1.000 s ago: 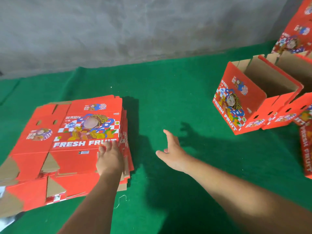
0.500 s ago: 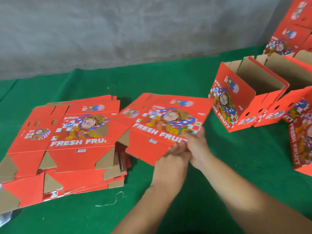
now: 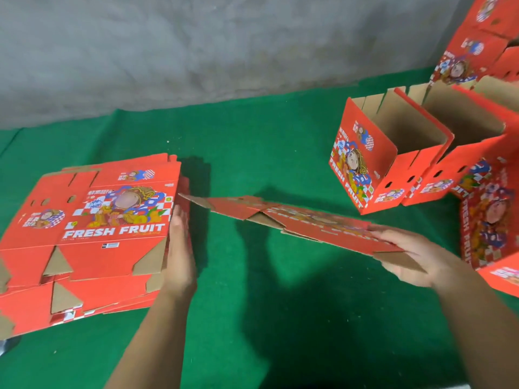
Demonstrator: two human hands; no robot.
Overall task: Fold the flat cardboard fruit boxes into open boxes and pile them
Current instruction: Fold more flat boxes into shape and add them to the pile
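Where the rough grey wall (image 3: 196, 43) meets it at the far edge, a green felt-like cloth (image 3: 266, 318) spreads over the whole work surface, nubbly and matte. On the left, near side lies a stack of flat boxes (image 3: 84, 248), glossy red printed card with a cartoon figure, blue-and-white checks and the words FRESH FRUIT, their brown raw-card triangular flaps showing along the near edges. On the far right stands a group of folded boxes (image 3: 393, 153), open-topped cubes with plain brown corrugated insides, slotted flaps and small oval holes low on their red sides; one more stands at the right edge nearer the camera, and others rise behind at the top right corner. Between stack and cubes, a single flat box (image 3: 303, 220) hangs above the cloth, nearly edge-on, thin and slightly bowed, casting a dark shadow below. The right hand (image 3: 415, 256) pinches its right end, thumb on top and fingers underneath. The left hand (image 3: 179, 248) lies with straight fingers pressed along the right edge of the stack, holding nothing.
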